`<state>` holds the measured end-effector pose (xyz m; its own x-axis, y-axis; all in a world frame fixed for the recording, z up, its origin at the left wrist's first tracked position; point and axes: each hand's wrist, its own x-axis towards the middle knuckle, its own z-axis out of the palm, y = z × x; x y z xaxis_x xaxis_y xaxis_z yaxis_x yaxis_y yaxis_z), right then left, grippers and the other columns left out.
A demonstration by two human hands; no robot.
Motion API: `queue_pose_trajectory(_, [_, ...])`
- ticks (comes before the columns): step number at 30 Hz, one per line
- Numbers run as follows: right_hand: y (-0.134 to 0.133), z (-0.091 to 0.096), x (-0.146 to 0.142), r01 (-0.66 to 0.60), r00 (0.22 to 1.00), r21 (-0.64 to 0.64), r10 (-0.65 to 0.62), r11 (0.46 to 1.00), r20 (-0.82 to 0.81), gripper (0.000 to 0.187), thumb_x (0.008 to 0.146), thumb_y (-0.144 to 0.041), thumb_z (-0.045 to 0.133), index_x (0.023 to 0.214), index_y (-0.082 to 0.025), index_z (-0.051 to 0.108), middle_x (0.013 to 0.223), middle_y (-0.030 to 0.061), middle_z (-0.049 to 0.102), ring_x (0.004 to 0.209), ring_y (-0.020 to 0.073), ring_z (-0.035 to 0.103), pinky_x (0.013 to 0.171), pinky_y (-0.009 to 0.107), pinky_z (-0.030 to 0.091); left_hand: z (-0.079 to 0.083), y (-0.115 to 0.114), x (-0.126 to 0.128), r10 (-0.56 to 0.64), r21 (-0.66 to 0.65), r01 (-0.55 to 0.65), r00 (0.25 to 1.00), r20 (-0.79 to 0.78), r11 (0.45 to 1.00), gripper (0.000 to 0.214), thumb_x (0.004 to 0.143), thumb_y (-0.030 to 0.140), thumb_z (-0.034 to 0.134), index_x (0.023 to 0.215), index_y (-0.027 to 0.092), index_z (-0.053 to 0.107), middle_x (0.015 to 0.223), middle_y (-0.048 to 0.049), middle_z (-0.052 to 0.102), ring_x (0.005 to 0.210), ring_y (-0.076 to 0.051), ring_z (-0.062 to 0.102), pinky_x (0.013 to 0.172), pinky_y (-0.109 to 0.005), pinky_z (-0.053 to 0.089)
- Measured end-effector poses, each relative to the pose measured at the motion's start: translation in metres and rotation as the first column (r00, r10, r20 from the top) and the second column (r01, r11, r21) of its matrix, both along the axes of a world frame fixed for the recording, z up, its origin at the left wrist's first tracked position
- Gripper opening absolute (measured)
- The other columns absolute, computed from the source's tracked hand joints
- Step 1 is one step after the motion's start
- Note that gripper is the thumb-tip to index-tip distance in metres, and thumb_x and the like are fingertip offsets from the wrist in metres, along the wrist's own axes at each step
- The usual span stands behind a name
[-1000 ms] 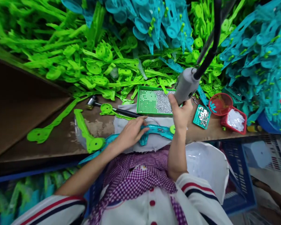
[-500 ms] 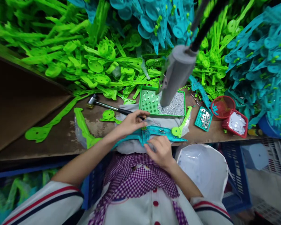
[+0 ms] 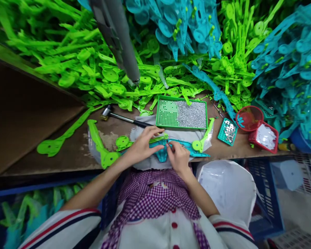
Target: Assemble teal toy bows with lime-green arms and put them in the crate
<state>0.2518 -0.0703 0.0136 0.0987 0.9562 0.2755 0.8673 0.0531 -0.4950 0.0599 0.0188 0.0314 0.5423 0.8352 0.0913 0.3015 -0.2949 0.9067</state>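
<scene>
A blue plastic part (image 3: 162,156) lies on a grey cloth at the bench's front edge, with thin wires about its middle. My left hand (image 3: 142,147) rests over its left side, thumb and fingers apart, with a green plastic piece (image 3: 158,138) showing between them. Over the middle of the blue part, my right hand (image 3: 178,157) is closed in a pinch; whatever is between its fingertips is too small to make out. A hammer (image 3: 124,118) lies behind my left hand, its black handle end partly hidden by the fingers.
A grey power screwdriver (image 3: 119,41) hangs above the bench. Behind the cloth sits a green tray (image 3: 159,127) of small screws. Rightward are a teal tray (image 3: 227,131) of metal discs and red containers (image 3: 249,118). Green and blue parts (image 3: 114,74) are heaped behind.
The hanging screwdriver has swung up and left, away from the tray. My right hand has moved up onto the blue part's middle, fingertips together. A green piece now shows beside my left hand.
</scene>
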Motion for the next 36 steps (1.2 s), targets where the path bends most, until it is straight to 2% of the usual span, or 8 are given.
queue_pose_trajectory(3, [-0.009,-0.004,0.002,0.044,0.988,-0.017,-0.046,0.999,-0.146,0.027,0.1,-0.039,0.054,0.102,-0.018,0.071,0.074,0.0016,0.069,0.062,0.0127,0.062,0.064,0.025,0.045,-0.017,-0.003,-0.021,0.083,0.269,0.0,0.951,-0.296,0.963,0.039,0.098,0.038,0.055,0.135,0.026,0.062,0.14,-0.0117,0.06,0.133,-0.032,0.052,0.111,-0.054,0.035])
queue_pose_trajectory(7, [-0.017,-0.009,0.007,0.048,0.961,-0.036,-0.056,0.998,-0.27,0.029,0.099,-0.042,0.055,0.102,-0.017,0.07,0.073,0.0014,0.068,0.059,0.0123,0.059,0.06,0.024,0.045,-0.041,0.005,-0.042,0.053,0.286,0.069,0.916,-0.398,0.956,0.034,0.101,0.038,0.048,0.124,0.024,0.068,0.117,-0.0093,0.073,0.11,-0.027,0.066,0.104,-0.048,0.038])
queue_pose_trajectory(11, [-0.019,-0.01,0.01,-0.015,0.963,-0.051,0.001,0.999,-0.268,0.028,0.1,-0.04,0.055,0.106,-0.018,0.071,0.073,0.0017,0.07,0.061,0.0128,0.062,0.06,0.024,0.047,-0.042,0.015,-0.055,0.122,0.321,0.024,0.897,-0.424,0.947,0.034,0.099,0.029,0.046,0.123,0.026,0.07,0.118,-0.0104,0.072,0.112,-0.03,0.065,0.103,-0.051,0.038])
queue_pose_trajectory(16, [-0.019,-0.011,0.006,-0.051,0.973,0.003,0.05,0.999,-0.226,0.025,0.1,-0.036,0.056,0.11,-0.018,0.07,0.086,0.0049,0.076,0.066,0.0134,0.067,0.065,0.025,0.052,-0.006,0.012,-0.055,0.441,0.398,-0.307,0.842,-0.311,0.865,0.038,0.097,0.031,0.051,0.132,0.025,0.066,0.132,-0.0133,0.064,0.122,-0.034,0.058,0.106,-0.053,0.041])
queue_pose_trajectory(20, [-0.016,-0.007,0.005,-0.112,0.98,0.044,0.118,0.993,-0.162,0.024,0.102,-0.031,0.053,0.113,-0.018,0.069,0.098,0.0073,0.077,0.075,0.0146,0.07,0.071,0.026,0.054,0.039,0.022,-0.014,0.191,0.226,-0.155,0.971,-0.146,0.962,0.035,0.099,0.036,0.053,0.128,0.022,0.068,0.117,-0.0069,0.071,0.103,-0.023,0.067,0.095,-0.038,0.051])
queue_pose_trajectory(26, [-0.016,0.012,0.007,-0.273,0.961,-0.063,0.274,0.96,0.019,0.022,0.102,-0.03,0.05,0.109,-0.019,0.068,0.089,0.0056,0.073,0.075,0.016,0.069,0.067,0.027,0.05,0.08,0.047,0.032,-0.058,0.223,0.051,0.998,0.025,0.974,0.031,0.101,0.028,0.047,0.119,0.019,0.071,0.117,-0.0075,0.071,0.111,-0.021,0.064,0.099,-0.036,0.049])
queue_pose_trajectory(30, [-0.021,0.017,0.007,-0.309,0.949,-0.127,0.313,0.943,0.018,0.021,0.101,-0.03,0.05,0.11,-0.021,0.067,0.09,0.0036,0.075,0.075,0.0158,0.07,0.068,0.027,0.05,0.052,0.024,0.015,-0.38,0.174,0.39,0.921,-0.09,0.904,0.043,0.098,0.014,0.042,0.131,0.029,0.066,0.138,-0.0059,0.062,0.126,-0.022,0.056,0.108,-0.039,0.045])
queue_pose_trajectory(36, [-0.026,0.013,0.0,-0.378,0.913,-0.182,0.398,0.908,0.086,0.02,0.098,-0.036,0.055,0.108,-0.023,0.066,0.088,0.0012,0.075,0.069,0.015,0.069,0.061,0.026,0.046,0.0,0.003,0.004,-0.285,0.347,0.403,0.895,-0.343,0.847,0.054,0.088,0.004,0.051,0.13,0.035,0.067,0.152,-0.0043,0.053,0.143,-0.032,0.038,0.113,-0.056,0.032])
